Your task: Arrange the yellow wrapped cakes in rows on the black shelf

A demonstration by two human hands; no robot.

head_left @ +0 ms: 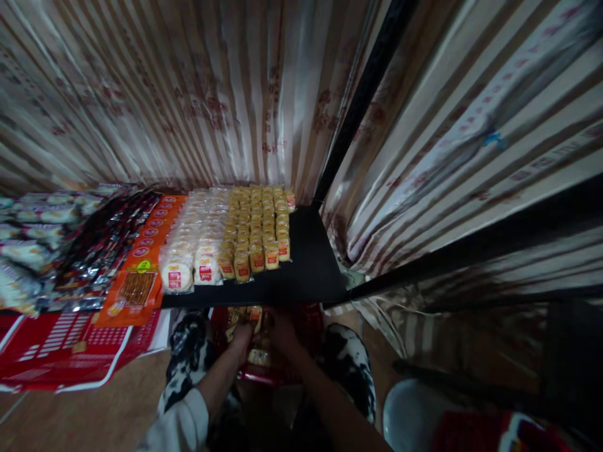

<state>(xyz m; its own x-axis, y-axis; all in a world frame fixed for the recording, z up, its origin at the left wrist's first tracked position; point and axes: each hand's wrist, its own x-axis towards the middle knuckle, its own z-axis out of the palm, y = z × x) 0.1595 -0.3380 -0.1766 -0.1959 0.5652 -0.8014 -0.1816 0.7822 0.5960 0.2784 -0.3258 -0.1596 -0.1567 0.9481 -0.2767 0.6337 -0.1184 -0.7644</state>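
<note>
Both my hands reach into a red basket (pixel 308 317) below the shelf's front edge, between my knees. My left hand (pixel 242 338) has its fingers curled at small yellow wrapped snack packets (pixel 255 316), and seems to grip one. My right hand (pixel 281 333) is beside them, its fingers dark and partly hidden by the shelf edge. Another pale packet (pixel 259 357) lies lower in the basket. Above, several rows of matching yellow snack packets (pixel 257 256) stand on the black shelf (pixel 311 270), beside clear-wrapped white round snacks (pixel 178 267).
Further left lie an orange snack bag (pixel 136 285), dark shiny packets (pixel 101 251) and white packets (pixel 26 251). A red basket with a white handle (pixel 61 351) is on the floor at left. Striped sheeting (pixel 211 94) hangs behind; a pale bucket (pixel 407 411) is at lower right.
</note>
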